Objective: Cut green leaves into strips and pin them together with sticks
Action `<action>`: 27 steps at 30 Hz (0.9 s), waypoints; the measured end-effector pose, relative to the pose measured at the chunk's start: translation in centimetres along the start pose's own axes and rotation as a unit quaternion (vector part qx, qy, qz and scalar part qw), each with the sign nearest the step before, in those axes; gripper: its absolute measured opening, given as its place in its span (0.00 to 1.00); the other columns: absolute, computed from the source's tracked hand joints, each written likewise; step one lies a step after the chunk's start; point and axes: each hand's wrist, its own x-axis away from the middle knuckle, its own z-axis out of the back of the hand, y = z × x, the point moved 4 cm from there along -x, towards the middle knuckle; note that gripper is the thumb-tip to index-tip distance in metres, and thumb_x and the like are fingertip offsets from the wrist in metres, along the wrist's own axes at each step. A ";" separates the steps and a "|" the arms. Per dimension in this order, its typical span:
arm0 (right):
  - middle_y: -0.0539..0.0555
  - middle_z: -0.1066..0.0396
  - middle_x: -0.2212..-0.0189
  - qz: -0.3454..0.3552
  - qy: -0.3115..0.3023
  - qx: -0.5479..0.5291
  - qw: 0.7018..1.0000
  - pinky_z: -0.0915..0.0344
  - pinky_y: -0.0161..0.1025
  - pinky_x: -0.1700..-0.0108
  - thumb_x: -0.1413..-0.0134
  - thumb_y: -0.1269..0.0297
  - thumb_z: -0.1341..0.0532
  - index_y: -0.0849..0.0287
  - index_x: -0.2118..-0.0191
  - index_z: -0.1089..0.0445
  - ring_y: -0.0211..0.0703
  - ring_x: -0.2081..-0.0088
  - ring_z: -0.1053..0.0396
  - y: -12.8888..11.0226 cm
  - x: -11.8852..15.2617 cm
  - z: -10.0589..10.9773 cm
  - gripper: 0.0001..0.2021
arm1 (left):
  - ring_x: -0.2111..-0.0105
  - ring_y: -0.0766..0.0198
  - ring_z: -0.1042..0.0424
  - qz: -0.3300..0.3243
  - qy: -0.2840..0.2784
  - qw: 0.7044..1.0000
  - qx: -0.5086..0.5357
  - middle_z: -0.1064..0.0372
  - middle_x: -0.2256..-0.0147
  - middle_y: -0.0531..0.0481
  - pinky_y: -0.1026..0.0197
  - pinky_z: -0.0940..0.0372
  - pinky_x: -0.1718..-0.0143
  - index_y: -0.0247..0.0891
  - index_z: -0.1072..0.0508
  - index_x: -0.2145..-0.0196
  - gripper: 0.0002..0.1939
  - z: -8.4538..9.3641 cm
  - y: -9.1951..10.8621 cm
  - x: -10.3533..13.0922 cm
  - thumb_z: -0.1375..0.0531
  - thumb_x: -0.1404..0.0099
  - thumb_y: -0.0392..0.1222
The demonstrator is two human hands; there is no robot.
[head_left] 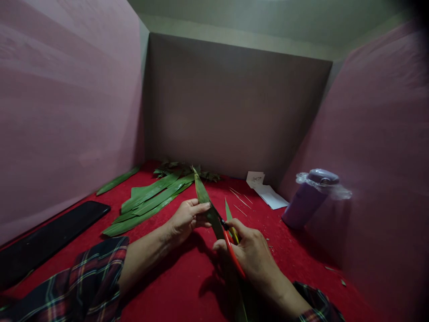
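Note:
My left hand pinches a long green leaf near its pointed upper end. Wrapped round the handles of red-handled scissors, my right hand lies to the right of the left one. The scissors' dark blades lie against the leaf, just right of my left fingertips. Below the hands the leaf runs on toward the near edge of the view, partly hidden by the right hand. A narrow pointed green piece shows beside the scissors.
Long leaves lie piled at the left on the red cloth, with leafy sprigs behind. A black phone-like slab is at far left. Thin sticks, white papers and a purple bottle stand or lie right. Walls enclose three sides.

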 end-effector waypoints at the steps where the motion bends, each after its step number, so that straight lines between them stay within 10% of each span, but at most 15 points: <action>1: 0.46 0.34 0.83 0.000 0.001 -0.002 1.000 0.50 0.32 0.77 0.55 0.50 0.38 0.55 0.66 0.30 0.38 0.80 0.42 0.0 0.0 0.0 0.15 | 0.74 0.63 0.27 0.001 -0.001 1.000 -0.001 0.27 0.73 0.45 0.64 0.33 0.75 0.31 0.31 0.70 0.07 0.0 0.0 0.0 0.39 0.45 0.38; 27: 0.46 0.38 0.85 0.026 0.009 -0.034 0.999 0.47 0.31 0.79 0.49 0.53 0.42 0.56 0.67 0.30 0.38 0.82 0.43 0.8 0.1 -0.6 0.12 | 0.72 0.61 0.27 0.002 -0.063 0.998 0.023 0.27 0.70 0.43 0.61 0.32 0.70 0.31 0.31 0.68 0.09 -0.5 -0.3 0.4 0.38 0.45 0.39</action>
